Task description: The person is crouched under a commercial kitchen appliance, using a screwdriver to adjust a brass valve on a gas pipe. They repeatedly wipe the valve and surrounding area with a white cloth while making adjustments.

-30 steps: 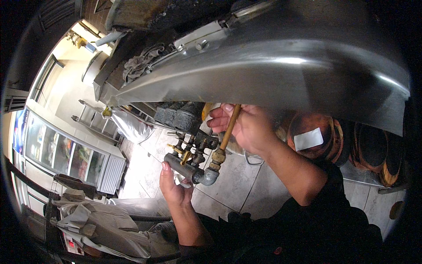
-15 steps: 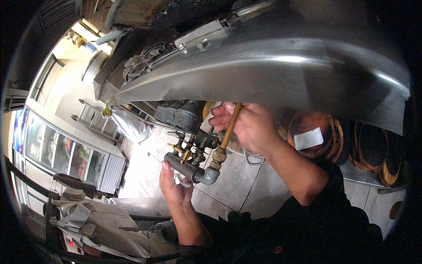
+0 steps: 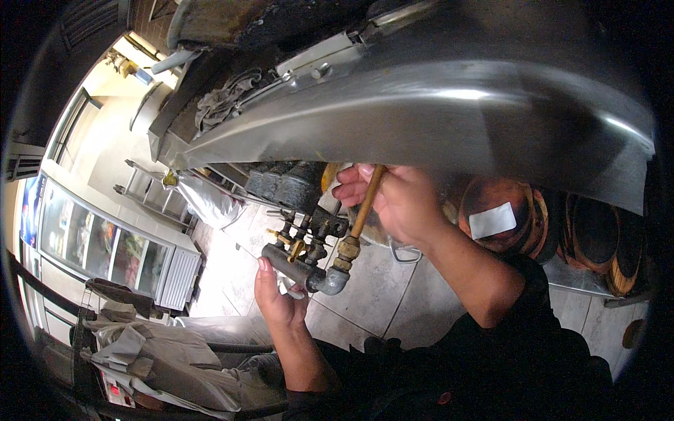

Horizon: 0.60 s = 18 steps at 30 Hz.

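Under the edge of a steel counter, my left hand (image 3: 279, 298) is closed at the dark gas manifold pipe (image 3: 291, 268), its thumb up against the pipe's end. Something small and white shows between this palm and the pipe. Brass valves (image 3: 296, 249) stand along the pipe, and a grey elbow (image 3: 335, 282) joins it to a brass fitting (image 3: 347, 250). From that fitting a copper-coloured tube (image 3: 368, 203) rises, crossing in front of my right hand (image 3: 404, 207). My right fingers are bent toward the thumb beside the tube's upper end; the steel edge partly hides what they hold.
The steel counter front (image 3: 421, 116) overhangs the work. Blackened burner parts (image 3: 284, 186) sit behind the valves. Round wooden boards (image 3: 491, 203) stand on a low shelf at right. A glass-door fridge (image 3: 105, 238), a ladder (image 3: 158, 193) and draped cloths (image 3: 161, 358) are at left.
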Each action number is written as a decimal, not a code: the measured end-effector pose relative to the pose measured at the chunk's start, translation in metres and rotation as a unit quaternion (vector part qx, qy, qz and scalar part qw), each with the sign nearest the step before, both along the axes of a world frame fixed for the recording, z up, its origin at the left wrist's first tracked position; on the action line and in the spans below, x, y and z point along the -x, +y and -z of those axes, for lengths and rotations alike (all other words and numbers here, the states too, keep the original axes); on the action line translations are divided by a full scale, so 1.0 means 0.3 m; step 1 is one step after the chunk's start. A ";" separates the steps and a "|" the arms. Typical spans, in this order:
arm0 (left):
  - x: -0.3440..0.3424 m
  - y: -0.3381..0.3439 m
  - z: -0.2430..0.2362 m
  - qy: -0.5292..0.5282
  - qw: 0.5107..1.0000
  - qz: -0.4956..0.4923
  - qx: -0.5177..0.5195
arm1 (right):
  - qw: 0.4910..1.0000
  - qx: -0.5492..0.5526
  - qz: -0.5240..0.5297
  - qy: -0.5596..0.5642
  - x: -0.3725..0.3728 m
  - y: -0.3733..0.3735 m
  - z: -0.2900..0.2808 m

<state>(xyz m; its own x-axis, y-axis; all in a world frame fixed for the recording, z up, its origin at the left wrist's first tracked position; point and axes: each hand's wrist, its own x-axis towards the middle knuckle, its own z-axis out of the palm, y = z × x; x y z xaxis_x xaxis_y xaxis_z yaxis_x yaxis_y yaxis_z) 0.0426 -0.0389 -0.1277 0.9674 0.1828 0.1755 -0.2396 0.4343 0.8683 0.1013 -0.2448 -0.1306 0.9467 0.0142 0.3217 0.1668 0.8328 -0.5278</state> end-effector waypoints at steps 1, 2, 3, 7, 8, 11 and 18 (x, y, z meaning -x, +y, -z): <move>0.001 -0.003 -0.002 -0.001 1.000 -0.003 -0.002 | 1.000 -0.002 0.005 -0.001 0.000 0.001 0.000; 0.001 -0.007 -0.003 -0.002 1.000 -0.005 -0.005 | 1.000 -0.004 0.010 -0.003 0.000 0.002 0.000; 0.001 -0.009 -0.004 -0.004 1.000 -0.009 -0.008 | 1.000 0.000 0.007 -0.002 -0.001 0.002 0.002; 0.002 -0.015 -0.007 0.000 1.000 -0.026 -0.004 | 1.000 0.012 -0.003 0.007 0.000 0.002 -0.001; 0.000 -0.010 -0.004 0.000 1.000 -0.019 -0.001 | 1.000 0.013 -0.004 0.010 0.003 0.002 -0.005; -0.002 0.004 0.004 0.001 1.000 -0.007 0.004 | 1.000 0.014 -0.002 0.013 0.010 -0.002 -0.013; 0.001 0.000 -0.001 -0.003 1.000 0.004 -0.005 | 1.000 0.011 -0.006 0.022 0.012 0.000 -0.014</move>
<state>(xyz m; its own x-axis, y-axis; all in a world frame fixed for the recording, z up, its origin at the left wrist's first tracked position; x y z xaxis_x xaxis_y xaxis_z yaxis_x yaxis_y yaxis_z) 0.0424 -0.0389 -0.1273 0.9676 0.1741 0.1831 -0.2418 0.4282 0.8707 0.0976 -0.2449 -0.1265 0.9594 0.0326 0.2801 0.1336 0.8222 -0.5533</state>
